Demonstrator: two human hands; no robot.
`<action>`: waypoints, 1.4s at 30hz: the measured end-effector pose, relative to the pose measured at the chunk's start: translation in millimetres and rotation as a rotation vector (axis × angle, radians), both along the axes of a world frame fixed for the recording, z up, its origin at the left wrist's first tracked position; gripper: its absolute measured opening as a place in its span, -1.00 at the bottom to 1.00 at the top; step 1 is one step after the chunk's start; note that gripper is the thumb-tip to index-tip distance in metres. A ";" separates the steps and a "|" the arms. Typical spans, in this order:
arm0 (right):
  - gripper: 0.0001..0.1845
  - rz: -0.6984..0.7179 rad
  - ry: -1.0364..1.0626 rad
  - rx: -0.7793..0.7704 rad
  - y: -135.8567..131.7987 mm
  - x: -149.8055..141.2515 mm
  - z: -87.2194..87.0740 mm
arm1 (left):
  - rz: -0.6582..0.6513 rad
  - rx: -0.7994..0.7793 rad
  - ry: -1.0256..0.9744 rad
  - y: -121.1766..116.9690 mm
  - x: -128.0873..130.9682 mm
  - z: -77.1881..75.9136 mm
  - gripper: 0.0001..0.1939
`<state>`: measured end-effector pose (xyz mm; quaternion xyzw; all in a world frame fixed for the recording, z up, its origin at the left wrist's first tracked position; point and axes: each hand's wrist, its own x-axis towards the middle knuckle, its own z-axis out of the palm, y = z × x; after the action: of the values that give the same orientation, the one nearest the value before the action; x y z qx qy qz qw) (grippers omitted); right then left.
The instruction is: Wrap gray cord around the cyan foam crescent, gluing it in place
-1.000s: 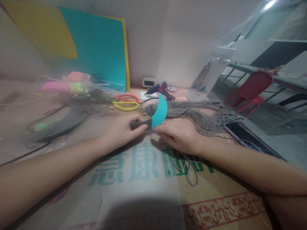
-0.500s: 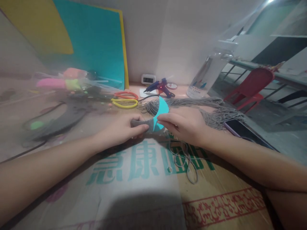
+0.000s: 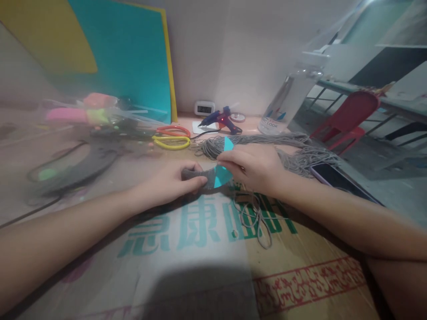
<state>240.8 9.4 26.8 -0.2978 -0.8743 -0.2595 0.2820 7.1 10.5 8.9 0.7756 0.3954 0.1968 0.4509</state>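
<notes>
Now, the curved teal piece (image 3: 221, 177) lies between the left hand (image 3: 173, 180), which pinches its grey-wrapped end, and the right hand (image 3: 260, 169), whose fingers are narrow; whether these grip it, I cannot tell. Its long axis goes rightward, then bends away, tip toward the grey cord (image 3: 213, 149) beyond the hands.

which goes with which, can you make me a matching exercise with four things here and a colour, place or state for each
Things:
1. curved piece
2. glue gun
3. bottle
4. phone

Descriptions:
A. see-through, with printed lettering
B. lying on the right side of the view, dark screen, lilac edge
C. held in the fingers of the left hand, part grey, part turquoise
D. dark blue, with a small red light glowing

Right pairs: 1-C, 2-D, 3-A, 4-B
</notes>
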 end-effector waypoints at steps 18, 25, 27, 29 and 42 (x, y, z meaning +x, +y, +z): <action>-0.70 -0.047 -0.032 0.000 6.4 2.0 -2.5 | -0.038 0.091 0.075 -0.6 0.8 2.6 -0.76; -0.72 -0.032 -0.052 0.025 3.9 0.4 -3.2 | -0.091 0.132 0.070 -0.6 -0.2 -0.7 -0.73; -0.71 -0.033 -0.058 0.027 3.3 0.0 -3.3 | -0.103 0.137 0.068 -0.4 -0.7 -1.6 -0.74; -0.69 -0.040 -0.070 0.018 3.0 0.2 -2.8 | -0.115 0.142 0.075 -0.3 -0.9 -1.7 -0.73; -0.79 -0.027 0.202 -0.362 22.3 11.6 14.2 | -0.253 0.119 0.077 3.5 -6.2 -4.2 -0.71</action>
<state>252.4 31.8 41.0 -0.3798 -0.8699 -0.0706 0.3066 0.9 13.9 4.6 0.8518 0.2990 0.1316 0.4096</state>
